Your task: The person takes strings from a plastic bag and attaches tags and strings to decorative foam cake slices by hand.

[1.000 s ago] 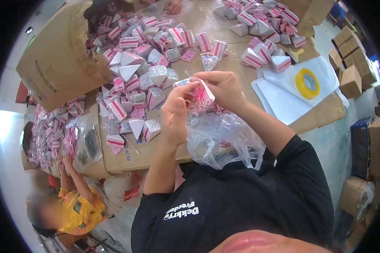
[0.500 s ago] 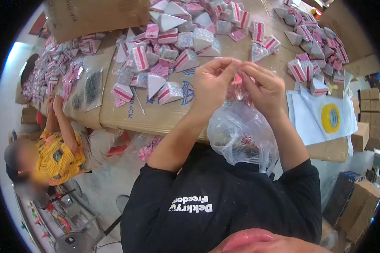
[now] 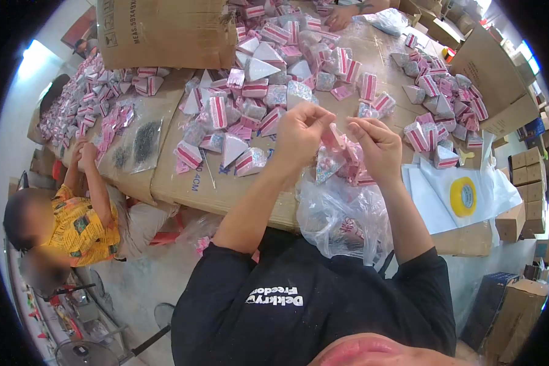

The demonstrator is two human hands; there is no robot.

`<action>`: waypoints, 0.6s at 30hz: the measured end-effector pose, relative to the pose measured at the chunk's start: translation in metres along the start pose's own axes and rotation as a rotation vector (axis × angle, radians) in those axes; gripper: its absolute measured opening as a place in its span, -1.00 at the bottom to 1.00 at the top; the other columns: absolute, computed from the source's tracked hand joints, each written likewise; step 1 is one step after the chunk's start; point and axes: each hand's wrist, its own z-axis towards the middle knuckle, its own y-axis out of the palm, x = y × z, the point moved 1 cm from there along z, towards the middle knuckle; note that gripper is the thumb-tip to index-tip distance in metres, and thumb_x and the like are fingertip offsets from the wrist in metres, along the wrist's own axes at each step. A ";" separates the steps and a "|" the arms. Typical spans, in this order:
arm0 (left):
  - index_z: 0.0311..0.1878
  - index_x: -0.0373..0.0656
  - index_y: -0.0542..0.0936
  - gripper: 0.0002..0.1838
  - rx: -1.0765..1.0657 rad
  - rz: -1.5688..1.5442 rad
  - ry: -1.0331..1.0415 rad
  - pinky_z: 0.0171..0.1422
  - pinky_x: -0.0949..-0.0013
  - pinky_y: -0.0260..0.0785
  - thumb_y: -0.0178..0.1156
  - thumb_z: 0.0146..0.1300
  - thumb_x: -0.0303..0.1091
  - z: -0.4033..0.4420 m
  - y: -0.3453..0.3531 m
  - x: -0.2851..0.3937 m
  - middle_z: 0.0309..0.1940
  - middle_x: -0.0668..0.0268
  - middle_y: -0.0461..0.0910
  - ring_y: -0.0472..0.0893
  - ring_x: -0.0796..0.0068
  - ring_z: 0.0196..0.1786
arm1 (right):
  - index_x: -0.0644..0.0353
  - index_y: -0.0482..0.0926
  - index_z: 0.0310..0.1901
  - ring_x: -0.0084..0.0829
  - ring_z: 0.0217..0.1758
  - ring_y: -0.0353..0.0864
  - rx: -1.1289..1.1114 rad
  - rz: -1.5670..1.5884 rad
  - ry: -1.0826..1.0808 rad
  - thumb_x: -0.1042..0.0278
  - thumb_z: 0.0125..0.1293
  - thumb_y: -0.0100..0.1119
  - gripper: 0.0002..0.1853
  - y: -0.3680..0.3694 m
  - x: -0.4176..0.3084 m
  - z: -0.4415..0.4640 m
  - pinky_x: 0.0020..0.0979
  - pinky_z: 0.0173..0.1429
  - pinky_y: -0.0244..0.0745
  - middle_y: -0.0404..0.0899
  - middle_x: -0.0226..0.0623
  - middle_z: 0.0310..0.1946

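My left hand (image 3: 304,129) is closed in a pinch, thumb against forefinger. A small pink tag (image 3: 333,137) shows just below those fingertips and seems to hang from them. My right hand (image 3: 377,146) also pinches, a short gap away; what lies between its fingertips is too small to make out. Beneath the hands, a bunch of pink pieces (image 3: 355,165) and a speckled wedge-shaped cake-slice toy (image 3: 328,166) sit at the mouth of a clear plastic bag (image 3: 341,213). The bag hangs over the table's front edge against my body.
Wrapped cake-slice toys (image 3: 250,91) are heaped on the cardboard-covered table (image 3: 244,195), with another pile (image 3: 436,97) at right. A yellow tape roll (image 3: 463,196) lies on white sheets. An open carton (image 3: 171,36) stands at back left. A person in yellow (image 3: 85,222) works at left; another person's hand (image 3: 341,17) reaches in.
My fingertips, together before, have come apart, and the pink tag and speckled toy now show below them. The view has shifted, bringing another person's hand in at the top.
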 end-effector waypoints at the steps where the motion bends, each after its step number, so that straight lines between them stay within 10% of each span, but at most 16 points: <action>1: -0.29 -0.25 0.68 -0.89 0.000 0.101 0.039 -0.33 0.47 0.42 0.34 0.29 -0.40 0.003 -0.003 0.009 -0.50 0.32 0.65 0.58 0.59 -0.49 | 0.27 0.76 -0.09 -0.62 -0.26 0.64 0.007 -0.002 -0.005 0.41 0.35 0.33 -0.83 -0.002 -0.001 0.000 -0.57 -0.12 0.51 0.74 -0.31 -0.24; 13: -0.28 -0.26 0.71 -0.90 -0.218 0.059 0.140 -0.30 0.53 0.38 0.34 0.30 -0.42 -0.007 0.027 -0.019 -0.50 0.44 0.61 0.52 0.71 -0.42 | 0.30 0.75 -0.08 -0.63 -0.28 0.55 0.051 0.128 0.058 0.37 0.39 0.29 -0.80 -0.010 0.009 -0.004 -0.55 -0.18 0.43 0.70 -0.39 -0.32; 18: -0.27 -0.18 0.72 -0.89 -0.221 0.249 0.335 -0.20 0.20 0.53 0.24 0.19 -0.41 -0.018 0.037 -0.008 -0.34 0.12 0.70 0.70 0.17 -0.31 | 0.31 0.75 -0.09 -0.45 0.07 0.62 0.095 0.021 -0.097 0.44 0.35 0.29 -0.82 -0.015 0.004 -0.004 -0.42 0.17 0.49 0.73 -0.19 -0.07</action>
